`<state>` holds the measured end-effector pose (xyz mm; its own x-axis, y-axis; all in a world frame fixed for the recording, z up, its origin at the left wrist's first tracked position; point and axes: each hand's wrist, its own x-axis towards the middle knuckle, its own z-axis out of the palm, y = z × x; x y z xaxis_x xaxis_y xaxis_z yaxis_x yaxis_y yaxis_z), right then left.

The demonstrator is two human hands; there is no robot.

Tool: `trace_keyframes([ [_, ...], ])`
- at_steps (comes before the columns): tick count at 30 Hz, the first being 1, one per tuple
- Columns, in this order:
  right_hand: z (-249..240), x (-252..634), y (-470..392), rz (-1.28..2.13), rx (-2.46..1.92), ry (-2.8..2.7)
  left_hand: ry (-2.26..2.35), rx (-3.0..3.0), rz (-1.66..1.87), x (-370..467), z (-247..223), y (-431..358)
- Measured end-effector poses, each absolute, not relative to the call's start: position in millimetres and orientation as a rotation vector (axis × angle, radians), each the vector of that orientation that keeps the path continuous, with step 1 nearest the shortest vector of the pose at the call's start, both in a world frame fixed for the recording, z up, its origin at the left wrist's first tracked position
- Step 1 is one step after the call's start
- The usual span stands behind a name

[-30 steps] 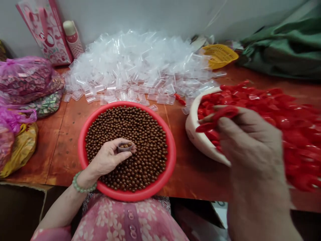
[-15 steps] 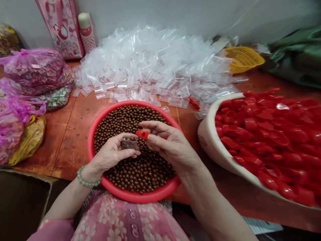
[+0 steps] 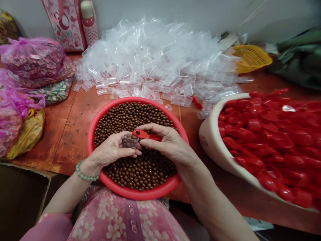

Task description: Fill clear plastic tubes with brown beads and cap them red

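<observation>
Between the thumb and fingers of my left hand (image 3: 112, 149) is a small clear plastic container (image 3: 130, 142) with brown balls inside. My right hand (image 3: 167, 142) pinches a red plastic cap (image 3: 140, 134), a flat piece with a hole at its tip. The tip of the cap lies at the container's upper edge; I cannot tell whether it is seated. Both hands hover over a red basin (image 3: 184, 134) filled with glossy brown balls (image 3: 135, 175).
A big heap of clear plastic containers (image 3: 155, 57) covers the back of the table. At right stands a white tub (image 3: 209, 130) full of red caps (image 3: 271, 134). Pink bags (image 3: 37, 58) sit at left, near a bottle (image 3: 89, 25). A yellow basket (image 3: 252, 58) lies at back right.
My right hand has brought the red cap leftward onto the container's top edge, and more of the cap now shows. My left hand still holds the container. The view has shifted slightly.
</observation>
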<state>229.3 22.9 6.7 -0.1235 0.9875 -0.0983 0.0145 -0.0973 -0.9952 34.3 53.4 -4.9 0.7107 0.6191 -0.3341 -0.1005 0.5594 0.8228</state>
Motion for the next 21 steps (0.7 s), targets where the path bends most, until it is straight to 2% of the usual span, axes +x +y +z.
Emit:
trace_keyframes([
  [4, -3, 233, 24, 1.222, -1.288, -1.466, 0.627, 0.815, 0.499, 33, -6, 54],
  [9, -14, 234, 25, 1.159, -1.269, -1.384, 0.595, 0.698, 0.490, 32, -1, 57],
  [21, -7, 236, 30, 1.009, -1.281, -1.495, 0.556, 0.640, 0.448, 31, -1, 61],
])
